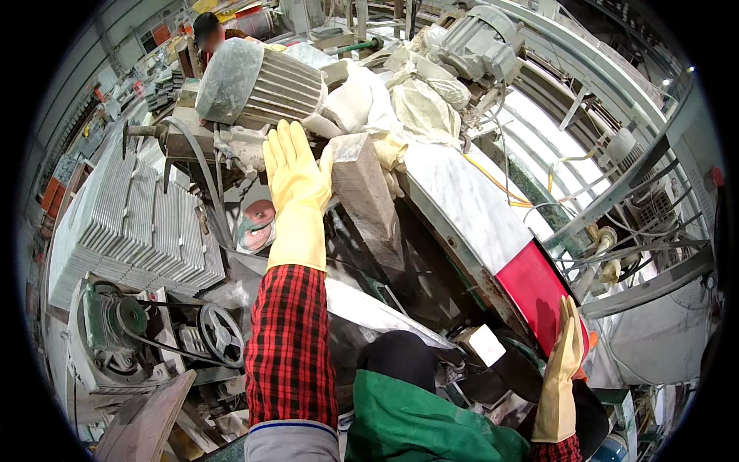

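My left hand (294,189), in a pale yellow rubber glove, is stretched out with its fingers extended and nothing in it. Its fingertips overlap the lower side of a dusty grey finned motor (281,86); whether they touch it I cannot tell. Just right of this hand, a squared grey wooden post (358,181) slants downward. At the lower right my right hand (562,377), gloved alike, points upward with straight fingers beside a bright red panel (530,285). That panel adjoins a white marble-like strip (469,196). Contact between the right fingertips and the red panel is unclear.
Stacked grey slabs (131,231) stand at left, above a machine with a belt and a spoked pulley wheel (221,333). A second motor (481,42) and cloth wrappings (423,100) are at the back. Yellow cables cross on the right. Another person (208,32) is far left.
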A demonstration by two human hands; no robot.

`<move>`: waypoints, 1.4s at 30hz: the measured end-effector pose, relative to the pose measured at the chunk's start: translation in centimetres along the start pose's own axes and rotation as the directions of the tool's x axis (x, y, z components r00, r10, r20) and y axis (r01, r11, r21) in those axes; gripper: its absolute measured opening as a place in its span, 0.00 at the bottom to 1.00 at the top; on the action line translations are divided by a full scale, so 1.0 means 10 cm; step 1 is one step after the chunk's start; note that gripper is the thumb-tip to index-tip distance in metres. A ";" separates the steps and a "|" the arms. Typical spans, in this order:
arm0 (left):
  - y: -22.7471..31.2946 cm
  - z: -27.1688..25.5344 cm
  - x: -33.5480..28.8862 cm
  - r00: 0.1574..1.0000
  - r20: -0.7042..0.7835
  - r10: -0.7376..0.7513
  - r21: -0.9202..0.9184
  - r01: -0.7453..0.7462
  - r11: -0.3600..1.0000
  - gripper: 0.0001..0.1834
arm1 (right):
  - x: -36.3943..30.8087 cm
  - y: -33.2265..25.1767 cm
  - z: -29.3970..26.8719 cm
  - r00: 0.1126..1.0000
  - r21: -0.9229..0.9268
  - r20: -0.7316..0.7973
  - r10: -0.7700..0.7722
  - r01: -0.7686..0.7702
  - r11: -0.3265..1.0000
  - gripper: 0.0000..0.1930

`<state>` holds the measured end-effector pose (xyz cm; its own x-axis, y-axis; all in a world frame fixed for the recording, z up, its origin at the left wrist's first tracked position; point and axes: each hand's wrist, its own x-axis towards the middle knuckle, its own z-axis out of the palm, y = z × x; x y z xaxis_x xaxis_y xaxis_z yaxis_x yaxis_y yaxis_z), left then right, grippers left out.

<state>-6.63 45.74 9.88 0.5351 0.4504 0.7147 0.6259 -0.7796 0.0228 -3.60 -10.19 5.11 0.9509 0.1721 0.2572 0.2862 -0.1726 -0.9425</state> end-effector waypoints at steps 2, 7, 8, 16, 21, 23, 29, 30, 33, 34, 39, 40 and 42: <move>0.00 -0.02 -0.01 1.000 0.030 -0.008 0.009 0.008 1.000 0.40 | -0.01 -0.01 -0.04 1.000 -0.005 -0.008 -0.020 0.020 1.000 0.26; 0.00 -0.09 0.03 0.988 0.138 -0.065 0.000 0.065 0.998 0.39 | -0.05 0.07 -0.23 0.999 0.165 -0.032 -0.016 0.021 0.986 0.25; 0.04 -0.08 0.01 0.990 0.130 -0.061 -0.033 0.065 0.997 0.38 | -0.05 0.10 -0.32 0.999 0.262 -0.043 0.018 -0.006 0.965 0.25; 1.35 -0.19 -0.64 0.986 -0.157 0.056 -0.509 -0.129 0.851 0.32 | -0.16 -0.18 -1.25 0.939 0.000 -0.329 -0.104 0.110 0.994 0.20; 2.29 -0.71 -1.40 0.980 -0.122 0.159 -0.754 -0.195 0.627 0.28 | -0.65 -0.51 -2.26 0.853 -0.370 -0.495 -0.165 -0.035 0.929 0.23; 2.36 -0.42 -1.71 0.937 -0.246 0.247 -0.671 -0.349 0.654 0.25 | -1.22 -0.34 -2.99 0.785 -0.747 -0.510 -0.350 -0.203 0.632 0.26; 2.12 0.65 -1.94 0.986 -0.039 0.160 -0.934 -0.093 0.344 0.28 | -2.96 -0.61 -4.24 0.633 -0.634 -0.773 -0.034 -0.771 0.062 0.30; 2.13 0.60 -2.01 0.979 0.150 0.135 -0.972 0.121 0.199 0.28 | -3.20 -0.63 -4.33 0.485 -0.486 -0.870 0.081 -0.874 0.019 0.30; 2.15 0.08 -1.88 0.686 0.719 0.111 -0.652 0.722 -0.234 0.28 | -3.85 -0.72 -4.27 0.184 -0.172 -0.983 -0.023 -0.951 -0.256 0.29; 2.14 -0.27 -1.74 0.596 0.794 0.124 -0.526 0.774 -0.352 0.29 | -3.84 -0.87 -4.22 0.078 -0.116 -0.988 0.137 -0.947 -0.300 0.29; 2.52 -1.15 -1.67 0.565 0.751 0.341 -0.242 0.716 -0.655 0.34 | -5.57 0.25 -4.98 0.433 -0.365 -0.895 -0.111 -0.852 -0.376 0.32; 2.48 -1.06 -1.63 0.572 0.733 0.369 -0.201 0.700 -0.685 0.33 | -5.64 0.43 -5.19 0.384 -0.356 -0.923 -0.035 -0.883 -0.305 0.37; 2.77 -1.20 -1.64 0.504 0.767 0.397 -0.083 0.691 -0.718 0.32 | -6.24 0.61 -5.69 0.543 -0.447 -0.816 -0.197 -0.810 -0.380 0.38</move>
<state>-4.85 11.55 7.19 0.9533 0.2517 -0.1668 -0.1268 0.8350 0.5355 -54.52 -77.15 -4.55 0.5562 -0.6641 0.4996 -0.8261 -0.5076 0.2449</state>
